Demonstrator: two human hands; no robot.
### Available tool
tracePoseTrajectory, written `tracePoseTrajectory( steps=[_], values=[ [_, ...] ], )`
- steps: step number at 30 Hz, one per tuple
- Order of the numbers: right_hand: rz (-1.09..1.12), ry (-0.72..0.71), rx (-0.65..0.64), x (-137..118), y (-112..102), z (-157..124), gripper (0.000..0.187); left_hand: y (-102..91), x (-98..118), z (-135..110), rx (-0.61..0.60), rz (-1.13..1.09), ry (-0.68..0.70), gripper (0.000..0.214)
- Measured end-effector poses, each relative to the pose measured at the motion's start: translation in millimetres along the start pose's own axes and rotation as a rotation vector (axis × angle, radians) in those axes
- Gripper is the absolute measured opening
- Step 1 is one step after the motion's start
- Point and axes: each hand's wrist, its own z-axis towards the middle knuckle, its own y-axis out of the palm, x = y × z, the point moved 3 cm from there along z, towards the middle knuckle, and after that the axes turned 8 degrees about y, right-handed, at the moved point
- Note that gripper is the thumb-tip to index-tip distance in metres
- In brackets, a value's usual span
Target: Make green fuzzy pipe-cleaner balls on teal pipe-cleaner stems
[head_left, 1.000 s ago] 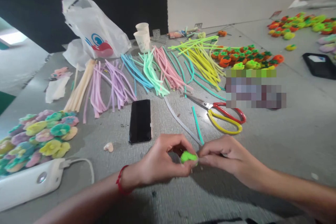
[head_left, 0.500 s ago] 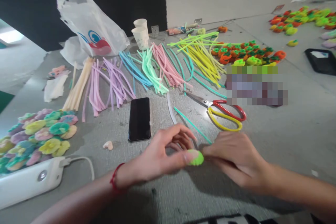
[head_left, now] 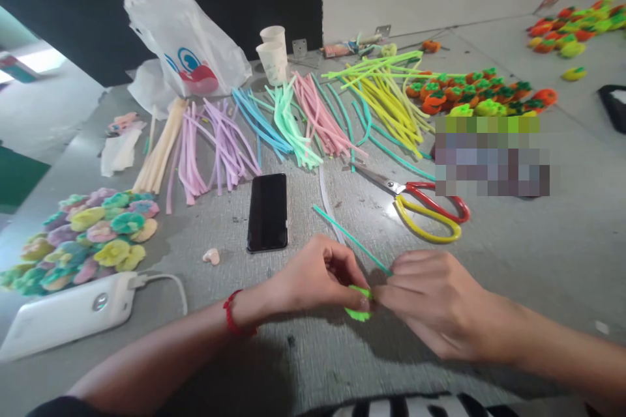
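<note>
Left hand (head_left: pixel 313 283) pinches a green piece (head_left: pixel 358 315) between thumb and fingers, over the near part of the desk (head_left: pixel 528 247). Right hand (head_left: pixel 437 303) is closed, its fingertips right at the piece's edge; exactly what those tips grip is hidden. From its bent fingers a teal stem (head_left: pixel 349 235) runs toward the upper left, crossing a grey stem (head_left: pixel 325 192). Scissors (head_left: pixel 426 229) lie beyond the right hand, a phone (head_left: pixel 268 213) beyond the left. Farther back, pink stems (head_left: pixel 323 120) lie bunched beside mint stems (head_left: pixel 285 114).
</note>
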Motion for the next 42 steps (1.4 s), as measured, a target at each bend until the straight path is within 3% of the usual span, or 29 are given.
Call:
tracePoseTrajectory(
  steps=[2, 5, 8, 11, 14, 17, 19, 21, 23, 25, 28, 33, 42],
  values=[
    [0.146, 0.119, -0.032, 4, 2, 1, 0.028, -0.8, 9, -3, 0.055, 0.187, 0.099, 0.02],
    [0.472, 0.406, -0.148, 13, 6, 2, 0.027, 1.4, 24, -10, 0.065, 0.456, 0.396, 0.008],
    [0.862, 0.672, -0.246, 20, 12, 3, 0.022, 8.7, 35, -20, -0.032, 0.782, 0.791, 0.012],
    [1.153, 0.809, -0.298, 24, 18, 4, 0.017, 16.4, 40, -31, -0.136, 1.086, 1.074, 0.02],
    [1.275, 0.94, -0.322, 27, 23, 4, 0.014, 20.6, 43, -37, -0.192, 1.247, 1.207, 0.016],
    [1.147, 0.875, -0.247, 28, 19, 3, 0.019, 19.3, 41, -36, -0.148, 1.255, 1.276, 0.016],
    [0.906, 0.703, -0.138, 25, 11, 3, 0.021, 13.6, 39, -32, -0.014, 1.137, 1.213, 0.022],
    [0.588, 0.475, -0.002, 18, 1, 2, 0.022, 5.4, 37, -24, 0.091, 0.92, 0.978, 0.036],
    [0.232, 0.21, 0.136, 8, -7, 0, 0.023, -0.8, 32, -15, 0.071, 0.671, 0.649, 0.051],
    [-0.086, -0.022, 0.215, 0, -9, -3, 0.023, -3.7, 28, -8, -0.011, 0.455, 0.363, 0.045],
    [-0.342, -0.197, 0.215, -5, -7, -5, 0.023, -7.1, 21, -3, -0.065, 0.227, 0.121, 0.034],
    [-0.381, -0.198, 0.184, -7, -4, -2, 0.026, -7.8, 6, 1, -0.009, 0.025, 0.06, 0.036],
    [-0.481, -0.066, 0.248, 0, -6, -5, 0.017, -7.3, 3, 2, 0.233, -0.169, 0.218, 0.024]
  ],
)
